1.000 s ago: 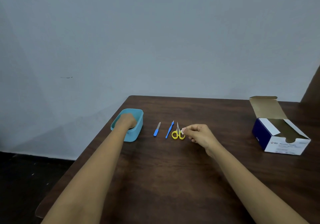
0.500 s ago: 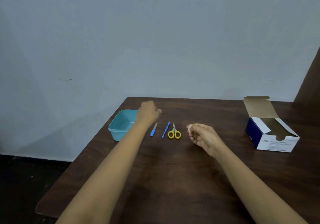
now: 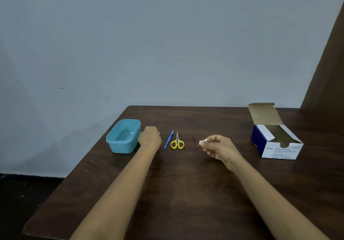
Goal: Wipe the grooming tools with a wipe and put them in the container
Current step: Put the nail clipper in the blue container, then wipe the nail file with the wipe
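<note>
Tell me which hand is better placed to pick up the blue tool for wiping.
Probably the left. The left hand sits just beside the blue tool, between it and the container, while the right hand pinches the wipe and is farther away.

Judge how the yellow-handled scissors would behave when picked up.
The scissors look small and thin, so probably light and stiff. Lying flat on the table, they should not roll, though pinching them up may be fiddly. Lifted by one loop, the closed blades might swing open.
</note>
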